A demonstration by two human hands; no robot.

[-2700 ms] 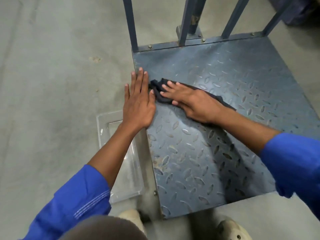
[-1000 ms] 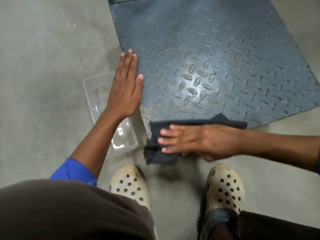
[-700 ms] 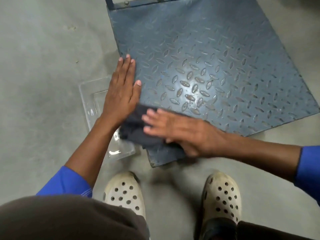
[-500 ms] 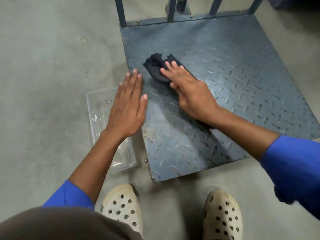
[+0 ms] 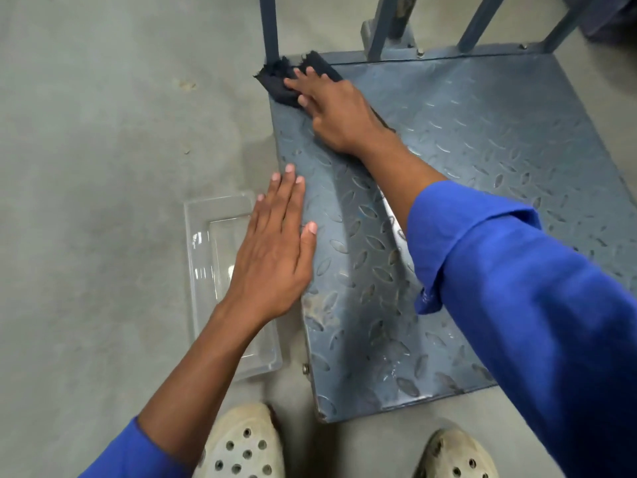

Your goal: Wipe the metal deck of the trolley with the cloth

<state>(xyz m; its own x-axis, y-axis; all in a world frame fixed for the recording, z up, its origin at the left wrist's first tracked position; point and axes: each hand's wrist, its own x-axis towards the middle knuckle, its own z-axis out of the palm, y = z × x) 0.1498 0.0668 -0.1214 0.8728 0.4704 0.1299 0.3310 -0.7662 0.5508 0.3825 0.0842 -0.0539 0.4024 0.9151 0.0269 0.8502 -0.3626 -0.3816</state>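
Observation:
The trolley's blue-grey chequer-plate metal deck [image 5: 482, 174] lies flat on the floor ahead of me. A dark cloth [image 5: 281, 81] is bunched in the deck's far left corner, against the foot of the left handle post. My right hand [image 5: 336, 112] presses flat on the cloth, fingers spread, covering most of it. My left hand [image 5: 275, 246] rests flat and open on the deck's left edge, holding nothing.
Several upright blue handle bars [image 5: 382, 25] rise from the far edge of the deck. A clear plastic tray [image 5: 210, 257] sits on the concrete floor to the left of the deck, partly under my left arm. My two pale perforated clogs [image 5: 241, 443] stand at the near edge.
My right hand has pushed the cloth from the deck's near left edge up along the left side into the far left corner. My left hand has stayed on the left edge.

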